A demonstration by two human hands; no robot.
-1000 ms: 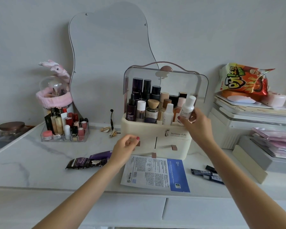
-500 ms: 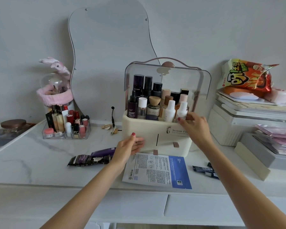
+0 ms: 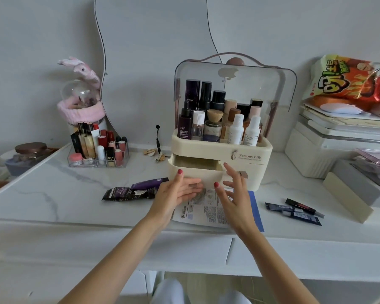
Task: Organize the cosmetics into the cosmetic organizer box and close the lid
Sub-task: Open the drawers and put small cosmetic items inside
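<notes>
A cream cosmetic organizer box (image 3: 246, 160) stands at the middle of a white marble surface (image 3: 53, 194), its clear lid (image 3: 250, 84) raised over an upper tray packed with upright bottles (image 3: 215, 119). The left drawer (image 3: 195, 170) is pulled partway out; what lies inside is too dim to tell. The left hand (image 3: 176, 191) is at the drawer's front, thumb up against its face and fingers (image 3: 193, 187) reaching toward its lower edge, apparently gripping it, though the exact hold is hard to read. The right hand (image 3: 233, 194) hovers just beside it with fingers spread and relaxed, holding nothing, in front of the closed right drawer.

Directly before the box, under both hands, lies a white-and-blue sheet-mask packet (image 3: 217, 209). A dark purple sachet (image 3: 134, 190) lies to its left, and three small dark tubes (image 3: 294, 210) lie to the right, well apart from the box. Farther left stands a clear rack of lipsticks (image 3: 99, 148), with a pink headband (image 3: 81, 110) round a glass globe behind it and a brown-lidded jar (image 3: 30, 150) at the edge. A wavy mirror (image 3: 151, 51) leans on the wall behind. At right, a snack bag (image 3: 347, 80) tops a stack of white boxes (image 3: 312, 154).
</notes>
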